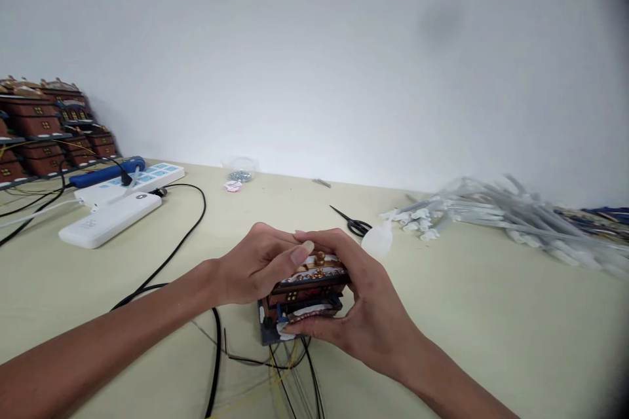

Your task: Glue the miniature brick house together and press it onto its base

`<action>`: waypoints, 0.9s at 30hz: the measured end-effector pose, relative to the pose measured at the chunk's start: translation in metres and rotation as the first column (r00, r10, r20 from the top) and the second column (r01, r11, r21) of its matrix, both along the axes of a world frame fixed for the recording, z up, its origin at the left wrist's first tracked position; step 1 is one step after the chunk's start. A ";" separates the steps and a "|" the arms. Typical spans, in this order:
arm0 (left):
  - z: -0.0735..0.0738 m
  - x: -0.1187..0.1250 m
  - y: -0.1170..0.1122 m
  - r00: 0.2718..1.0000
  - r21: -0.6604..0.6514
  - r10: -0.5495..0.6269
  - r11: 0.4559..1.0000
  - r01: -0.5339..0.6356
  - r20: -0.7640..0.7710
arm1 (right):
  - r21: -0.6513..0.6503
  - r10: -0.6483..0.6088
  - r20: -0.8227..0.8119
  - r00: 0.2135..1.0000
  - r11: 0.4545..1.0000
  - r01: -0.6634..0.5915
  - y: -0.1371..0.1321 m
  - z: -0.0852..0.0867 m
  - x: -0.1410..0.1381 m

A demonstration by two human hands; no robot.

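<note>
A small brown model house (pixel 307 292) with gold trim, snowy white patches and a dark base is between my hands, low in the middle of the view. My left hand (pixel 268 265) lies over its top and back left, thumb on the roof edge. Around the right side wraps my right hand (pixel 361 294), its thumb across the blue-and-white front awning and its fingers behind the roof. Black and yellow wires (pixel 289 373) trail from under the house toward me. The far side of the house and several fingertips are hidden.
At left stand a white power strip (pixel 147 177), a white power bank (pixel 111 219) and stacked model houses (pixel 44 124). Behind my hands lie black scissors (pixel 356 226), a white bulb-shaped piece (pixel 378 239) and a clear tub (pixel 240 170). Translucent tubes (pixel 491 206) lie at right.
</note>
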State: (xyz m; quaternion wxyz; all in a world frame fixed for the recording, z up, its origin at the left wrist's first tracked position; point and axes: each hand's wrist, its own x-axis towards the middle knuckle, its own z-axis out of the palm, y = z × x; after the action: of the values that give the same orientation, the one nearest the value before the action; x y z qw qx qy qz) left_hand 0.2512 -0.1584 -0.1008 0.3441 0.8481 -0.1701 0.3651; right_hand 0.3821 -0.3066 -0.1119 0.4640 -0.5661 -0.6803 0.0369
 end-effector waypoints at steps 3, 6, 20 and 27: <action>-0.001 -0.001 -0.001 1.000 -0.011 0.004 1.000 -0.004 0.010 | -0.017 -0.004 -0.028 1.000 1.000 0.004 -0.001 0.001 -0.002; -0.001 -0.001 -0.001 1.000 -0.010 0.020 1.000 -0.020 0.008 | -0.010 0.004 -0.044 0.999 1.000 -0.005 0.000 0.001 -0.003; -0.005 -0.011 0.018 0.998 0.005 0.052 0.999 -0.052 0.031 | 0.036 0.194 -0.515 0.835 0.978 -0.205 0.007 -0.030 -0.002; 0.003 -0.011 0.021 0.981 -0.008 0.123 0.992 -0.124 0.150 | 0.060 0.153 -0.399 0.904 0.988 -0.141 0.011 -0.026 0.004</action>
State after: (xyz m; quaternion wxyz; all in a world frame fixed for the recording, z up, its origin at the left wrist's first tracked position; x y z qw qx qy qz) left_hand 0.2406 -0.1372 -0.0981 0.3063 0.8273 -0.1429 0.4486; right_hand 0.3858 -0.2951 -0.1378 0.5980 -0.4867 -0.6117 0.1773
